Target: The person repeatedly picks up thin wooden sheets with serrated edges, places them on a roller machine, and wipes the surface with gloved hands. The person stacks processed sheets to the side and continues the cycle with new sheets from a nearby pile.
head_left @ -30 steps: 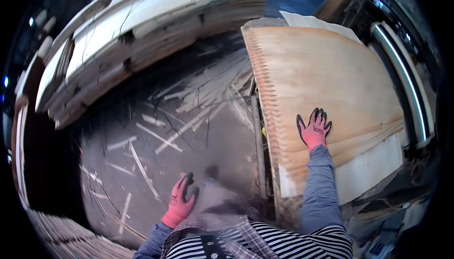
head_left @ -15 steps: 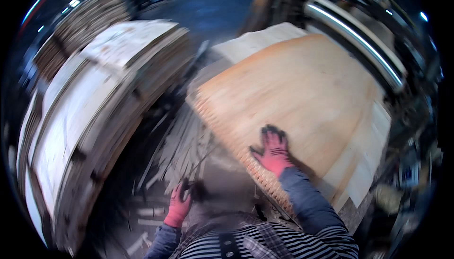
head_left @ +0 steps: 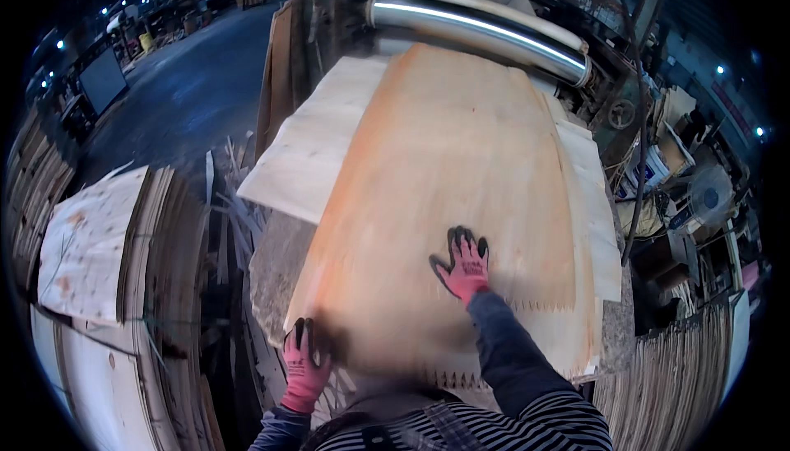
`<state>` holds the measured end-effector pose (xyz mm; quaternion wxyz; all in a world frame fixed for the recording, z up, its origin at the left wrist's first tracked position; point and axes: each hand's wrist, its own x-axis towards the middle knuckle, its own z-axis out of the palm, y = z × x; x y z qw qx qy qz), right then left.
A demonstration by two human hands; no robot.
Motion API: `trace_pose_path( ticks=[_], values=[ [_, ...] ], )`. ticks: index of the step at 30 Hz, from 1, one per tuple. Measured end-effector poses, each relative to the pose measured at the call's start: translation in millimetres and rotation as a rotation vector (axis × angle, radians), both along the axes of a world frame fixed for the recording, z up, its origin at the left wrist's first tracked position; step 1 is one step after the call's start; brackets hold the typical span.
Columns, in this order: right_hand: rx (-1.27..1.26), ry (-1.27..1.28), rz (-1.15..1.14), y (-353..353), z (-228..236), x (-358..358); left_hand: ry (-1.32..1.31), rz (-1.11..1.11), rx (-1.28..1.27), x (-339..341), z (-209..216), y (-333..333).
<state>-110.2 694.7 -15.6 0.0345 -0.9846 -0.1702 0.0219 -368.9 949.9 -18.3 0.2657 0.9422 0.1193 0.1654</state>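
A large sheet of thin wood veneer [head_left: 444, 171], tan with an orange-brown left edge, lies in front of me. Its near edge is ragged with small teeth. My right hand [head_left: 463, 268], in a pink glove with black fingertips, rests flat on the sheet with its fingers spread. At the sheet's near left corner is my left hand [head_left: 304, 369], gloved alike, its fingers stretched out; whether it touches the edge is unclear. Paler veneer sheets [head_left: 317, 142] stick out from beneath on the left and on the right.
Beyond the sheet's far end lies a long shiny metal roller [head_left: 477, 30]. Stacks of veneer stand at the left [head_left: 90, 245] and lower right [head_left: 666, 377]. The grey supporting table [head_left: 280, 274] shows along the left. Clutter and a handwheel [head_left: 621, 113] are at the right.
The view has swung right, bringing the roller and sheet straight ahead. My right hand stays flat on the veneer; my left hand is now beside the sheet's near left corner.
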Motion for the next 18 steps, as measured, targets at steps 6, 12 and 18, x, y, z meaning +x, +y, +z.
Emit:
trace_pose_path(
  ticks=[6,12,18],
  values=[
    [0.016,-0.027,-0.036,-3.8,0.4,76.6,0.256,0.099,0.045,47.4,-46.5,-6.0],
    [-0.012,0.012,-0.095,2.2,-2.1,118.1,0.238,-0.06,-0.102,50.3,-26.8,19.9],
    [-0.05,-0.214,-0.241,2.4,13.8,186.3,0.3,-0.042,-0.374,55.7,-28.2,40.3]
  ],
)
